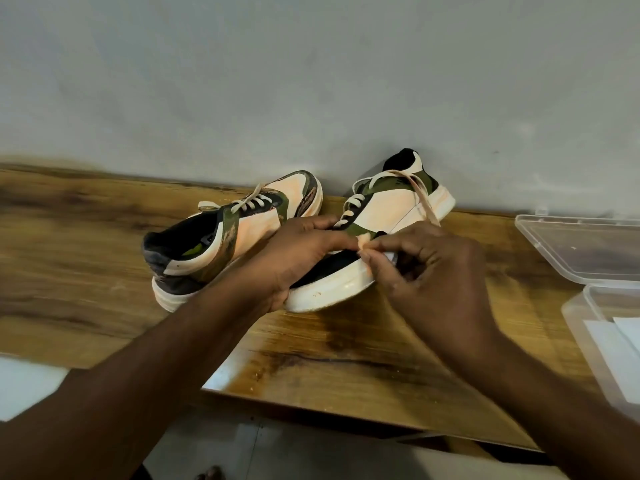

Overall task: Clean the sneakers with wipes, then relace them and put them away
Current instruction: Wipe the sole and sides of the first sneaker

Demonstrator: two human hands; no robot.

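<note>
In the head view, the work looked to be at the lacing step. The right sneaker (381, 216) lay on the wooden table (104, 220) close to the wall (311, 81), toe toward the near side, its white rubber sole smooth and curved. The left hand (301, 251) gripped its toe end from the left, fingers curled over the upper. The right hand (426, 265) pinched the flat cream lace (420, 199) between thumb and fingertips just beside the lower eyelets; the lace ran slack up toward the heel. Whether it was being threaded in or drawn out could not be told. The next move probably needed the lace tip guided cleanly through an eyelet. The left sneaker (221, 237), scuffed and stained, sat just left, laced. Clear plastic boxes (588, 251) stood far right.
</note>
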